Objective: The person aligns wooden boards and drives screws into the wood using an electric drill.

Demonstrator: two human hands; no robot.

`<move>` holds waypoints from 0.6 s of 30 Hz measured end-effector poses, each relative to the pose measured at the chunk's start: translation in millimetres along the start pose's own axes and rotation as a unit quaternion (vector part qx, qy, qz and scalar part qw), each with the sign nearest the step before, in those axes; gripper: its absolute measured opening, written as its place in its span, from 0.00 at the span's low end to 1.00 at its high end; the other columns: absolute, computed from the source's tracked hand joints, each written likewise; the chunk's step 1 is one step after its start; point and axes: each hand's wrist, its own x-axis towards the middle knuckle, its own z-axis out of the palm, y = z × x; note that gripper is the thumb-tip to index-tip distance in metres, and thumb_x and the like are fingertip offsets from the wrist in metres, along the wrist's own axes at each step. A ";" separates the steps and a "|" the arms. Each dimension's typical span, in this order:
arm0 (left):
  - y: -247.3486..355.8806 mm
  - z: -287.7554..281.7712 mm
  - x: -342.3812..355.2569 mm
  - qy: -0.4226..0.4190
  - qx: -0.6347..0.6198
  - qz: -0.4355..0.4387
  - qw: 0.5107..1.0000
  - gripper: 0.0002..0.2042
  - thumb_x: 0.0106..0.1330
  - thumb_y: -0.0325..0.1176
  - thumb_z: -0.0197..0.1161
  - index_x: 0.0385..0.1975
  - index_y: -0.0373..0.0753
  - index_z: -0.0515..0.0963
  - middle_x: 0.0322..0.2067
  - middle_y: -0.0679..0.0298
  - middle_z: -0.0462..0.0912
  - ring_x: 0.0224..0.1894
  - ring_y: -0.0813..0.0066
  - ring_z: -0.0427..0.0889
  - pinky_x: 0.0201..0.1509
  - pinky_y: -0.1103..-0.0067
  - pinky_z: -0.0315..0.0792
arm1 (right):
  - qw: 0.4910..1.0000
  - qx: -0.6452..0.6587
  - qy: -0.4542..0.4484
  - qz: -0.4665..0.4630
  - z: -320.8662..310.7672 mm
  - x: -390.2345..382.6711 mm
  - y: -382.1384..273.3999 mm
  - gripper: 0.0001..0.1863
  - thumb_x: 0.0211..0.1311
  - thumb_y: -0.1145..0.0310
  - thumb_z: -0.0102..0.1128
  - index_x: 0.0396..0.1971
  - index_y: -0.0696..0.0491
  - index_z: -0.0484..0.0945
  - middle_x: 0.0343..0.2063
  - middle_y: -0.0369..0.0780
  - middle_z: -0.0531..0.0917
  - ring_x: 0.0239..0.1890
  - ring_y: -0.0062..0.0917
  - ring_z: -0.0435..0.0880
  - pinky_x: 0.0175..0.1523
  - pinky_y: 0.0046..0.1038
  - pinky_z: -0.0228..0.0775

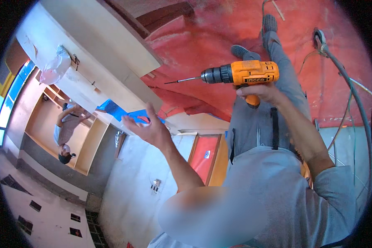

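Note:
My right hand (262,91) is wrapped round the handle of an orange and black cordless drill (252,72). A long thin drill bit (182,80) sticks out of its black chuck and points left, toward the pale boards. My left hand (151,130) is raised with its fingers spread, holding nothing. It is near the lower end of a long pale board structure (107,53) and apart from the drill. Behind its fingers shows a bright blue sheet (116,109), partly hidden. The lower part of the drill's grip is partly covered by my fingers.
Wrinkled red sheeting (219,33) covers the floor round my feet. A thick grey hose (351,82) and thin cables run along the right. A plastic bag (56,68) lies on the pale structure. At the left, another person (66,128) is at an open wooden shelf unit (39,120).

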 end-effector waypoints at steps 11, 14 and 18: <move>9.4 -48.2 108.9 -0.200 0.336 0.129 0.911 0.18 0.71 0.41 0.72 0.48 0.30 0.80 0.45 0.60 0.83 0.46 0.76 0.81 0.51 0.76 0.75 | 0.993 -0.016 -0.043 0.110 -10.5 12.1 32.2 0.23 0.57 0.60 0.80 0.52 0.50 0.85 0.41 0.34 0.89 0.40 0.19 0.87 0.44 0.26 0.81; 32.5 -57.0 133.3 -0.281 0.187 0.024 0.941 0.19 0.73 0.41 0.70 0.51 0.30 0.80 0.49 0.60 0.83 0.49 0.75 0.81 0.54 0.77 0.74 | 0.990 -0.058 -0.035 0.123 -7.6 11.9 40.4 0.24 0.60 0.57 0.79 0.54 0.50 0.84 0.45 0.33 0.89 0.46 0.22 0.88 0.51 0.30 0.81; 45.7 -63.6 148.6 -0.284 0.305 0.051 0.908 0.20 0.72 0.40 0.70 0.54 0.30 0.79 0.49 0.60 0.84 0.49 0.75 0.80 0.54 0.77 0.75 | 0.996 -0.057 -0.025 0.066 -13.1 8.0 85.4 0.30 0.52 0.53 0.83 0.53 0.48 0.82 0.44 0.33 0.86 0.47 0.24 0.85 0.53 0.32 0.79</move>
